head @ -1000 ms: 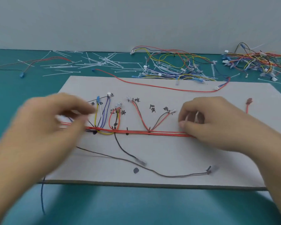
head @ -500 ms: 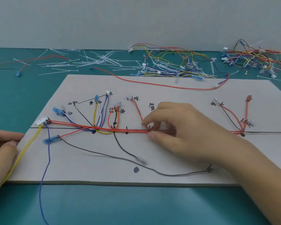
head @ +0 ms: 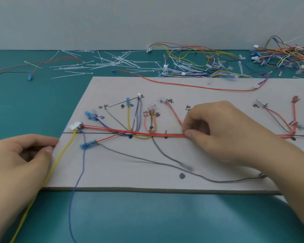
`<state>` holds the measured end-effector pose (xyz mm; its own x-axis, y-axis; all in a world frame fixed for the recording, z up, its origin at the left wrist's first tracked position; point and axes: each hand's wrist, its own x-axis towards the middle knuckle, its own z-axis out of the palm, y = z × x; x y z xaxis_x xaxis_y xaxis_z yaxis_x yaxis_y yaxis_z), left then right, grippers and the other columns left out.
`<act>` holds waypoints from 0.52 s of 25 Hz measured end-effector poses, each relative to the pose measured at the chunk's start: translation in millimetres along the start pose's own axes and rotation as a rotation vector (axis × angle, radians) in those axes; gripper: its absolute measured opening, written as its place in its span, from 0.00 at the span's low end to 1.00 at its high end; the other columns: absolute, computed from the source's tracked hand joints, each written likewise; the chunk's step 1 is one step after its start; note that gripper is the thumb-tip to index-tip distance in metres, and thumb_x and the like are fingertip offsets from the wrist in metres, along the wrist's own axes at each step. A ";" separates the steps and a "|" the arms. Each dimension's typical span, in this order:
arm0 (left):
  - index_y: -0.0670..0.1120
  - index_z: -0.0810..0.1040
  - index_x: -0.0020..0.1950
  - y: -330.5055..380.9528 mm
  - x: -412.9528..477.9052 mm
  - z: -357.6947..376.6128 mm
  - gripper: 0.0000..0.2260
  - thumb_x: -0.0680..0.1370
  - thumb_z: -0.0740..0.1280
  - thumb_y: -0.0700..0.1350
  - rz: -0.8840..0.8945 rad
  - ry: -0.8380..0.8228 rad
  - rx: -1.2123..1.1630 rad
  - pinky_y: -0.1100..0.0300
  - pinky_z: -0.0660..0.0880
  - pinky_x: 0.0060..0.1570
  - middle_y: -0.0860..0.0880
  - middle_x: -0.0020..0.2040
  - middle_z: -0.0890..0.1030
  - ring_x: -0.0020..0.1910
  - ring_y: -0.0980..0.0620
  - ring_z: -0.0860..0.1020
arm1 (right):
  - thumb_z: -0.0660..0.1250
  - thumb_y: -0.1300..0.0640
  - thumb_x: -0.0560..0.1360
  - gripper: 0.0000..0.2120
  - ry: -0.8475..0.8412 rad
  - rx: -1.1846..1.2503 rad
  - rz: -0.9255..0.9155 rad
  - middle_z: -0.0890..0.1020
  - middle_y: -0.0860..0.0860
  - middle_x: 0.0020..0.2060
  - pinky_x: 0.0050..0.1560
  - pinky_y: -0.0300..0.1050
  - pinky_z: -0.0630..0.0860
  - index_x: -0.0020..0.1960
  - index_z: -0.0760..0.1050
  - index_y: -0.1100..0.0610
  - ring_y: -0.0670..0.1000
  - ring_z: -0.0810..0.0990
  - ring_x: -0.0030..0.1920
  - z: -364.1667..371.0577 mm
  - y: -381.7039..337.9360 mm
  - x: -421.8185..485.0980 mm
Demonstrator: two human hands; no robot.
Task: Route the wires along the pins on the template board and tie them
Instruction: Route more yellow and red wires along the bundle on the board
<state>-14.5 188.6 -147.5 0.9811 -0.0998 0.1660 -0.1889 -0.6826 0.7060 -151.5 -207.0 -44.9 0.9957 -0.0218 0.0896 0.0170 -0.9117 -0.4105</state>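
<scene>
Grey rectangular template board (head: 112, 172) on teal table (head: 33, 102); loose white zip ties (head: 116, 61) behind it at left, tangled multicoloured wire pile (head: 197, 62) behind at right.

Light is soft & even, pretty bright, no glare. It seems to come from above: a dark, soft shadow lies on the table (head: 147, 216) under the board (head: 218, 88) front edge, & a faint one under the right hand (head: 226, 134). Whole pic is a bit soft. The grey wire (head: 139, 159) is smeared w/ blur; the red wires (head: 147, 135) look sharper. Wire piles (head: 200, 64) at the back are fuzzy. The left hand (head: 19, 158) looks big & stretched near the edge.
</scene>
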 end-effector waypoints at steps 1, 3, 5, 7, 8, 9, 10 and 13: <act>0.58 0.83 0.62 11.7 -0.6 1.3 0.17 0.75 0.65 0.54 -0.007 -0.019 0.012 0.48 0.86 0.43 0.57 0.46 0.87 0.43 0.51 0.86 | 0.72 0.58 0.74 0.06 0.011 0.015 0.036 0.79 0.38 0.31 0.38 0.26 0.68 0.40 0.80 0.49 0.33 0.76 0.38 -3.5 4.6 -1.6; 0.62 0.83 0.59 26.0 5.2 2.4 0.18 0.72 0.63 0.58 -0.023 -0.059 0.007 0.42 0.85 0.43 0.58 0.43 0.87 0.41 0.51 0.86 | 0.71 0.58 0.74 0.07 0.016 0.045 0.068 0.78 0.28 0.35 0.37 0.26 0.69 0.40 0.81 0.48 0.35 0.76 0.38 -8.0 10.3 -4.4; 0.64 0.83 0.58 28.1 14.4 -3.5 0.18 0.70 0.65 0.60 0.052 -0.063 0.068 0.40 0.84 0.47 0.61 0.45 0.86 0.42 0.58 0.85 | 0.71 0.59 0.74 0.07 0.010 0.063 0.063 0.77 0.27 0.36 0.37 0.26 0.69 0.39 0.81 0.48 0.36 0.77 0.38 -9.0 10.8 -6.0; 0.65 0.81 0.62 34.4 24.0 -13.6 0.22 0.69 0.68 0.67 0.142 -0.032 0.156 0.48 0.82 0.45 0.64 0.52 0.83 0.43 0.65 0.80 | 0.71 0.59 0.74 0.08 0.006 0.071 0.052 0.79 0.33 0.36 0.38 0.27 0.70 0.39 0.80 0.48 0.37 0.77 0.38 -8.0 10.7 -6.6; 0.66 0.80 0.64 42.5 25.5 -17.8 0.25 0.69 0.67 0.71 0.213 -0.041 0.206 0.55 0.79 0.41 0.64 0.55 0.81 0.44 0.67 0.79 | 0.71 0.60 0.74 0.08 0.010 0.072 0.048 0.80 0.38 0.34 0.38 0.28 0.70 0.39 0.80 0.48 0.38 0.76 0.38 -7.6 11.2 -6.9; 0.67 0.79 0.64 56.3 25.2 -18.8 0.26 0.70 0.66 0.74 0.284 -0.093 0.231 0.60 0.77 0.37 0.63 0.57 0.79 0.46 0.66 0.78 | 0.71 0.60 0.74 0.08 0.013 0.071 0.045 0.79 0.41 0.31 0.39 0.28 0.70 0.40 0.80 0.48 0.38 0.76 0.38 -7.5 11.8 -7.3; 0.69 0.79 0.64 71.7 23.6 -16.4 0.24 0.71 0.66 0.74 0.351 -0.171 0.238 0.64 0.75 0.36 0.61 0.58 0.78 0.48 0.66 0.78 | 0.71 0.60 0.74 0.08 0.014 0.066 0.040 0.78 0.42 0.30 0.39 0.29 0.70 0.40 0.80 0.48 0.39 0.76 0.39 -7.6 12.4 -7.6; 0.73 0.79 0.59 99.1 18.9 -3.0 0.17 0.70 0.70 0.67 0.524 -0.353 0.278 0.72 0.71 0.40 0.59 0.58 0.79 0.50 0.63 0.77 | 0.71 0.58 0.74 0.07 0.002 0.069 0.031 0.78 0.41 0.33 0.40 0.30 0.70 0.41 0.80 0.48 0.39 0.76 0.41 -8.2 12.5 -8.8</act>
<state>-14.7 121.3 -72.4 0.7277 -0.6645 0.1699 -0.6700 -0.6356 0.3835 -160.8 -221.6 -43.3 0.9957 -0.0505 0.0777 -0.0076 -0.8800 -0.4749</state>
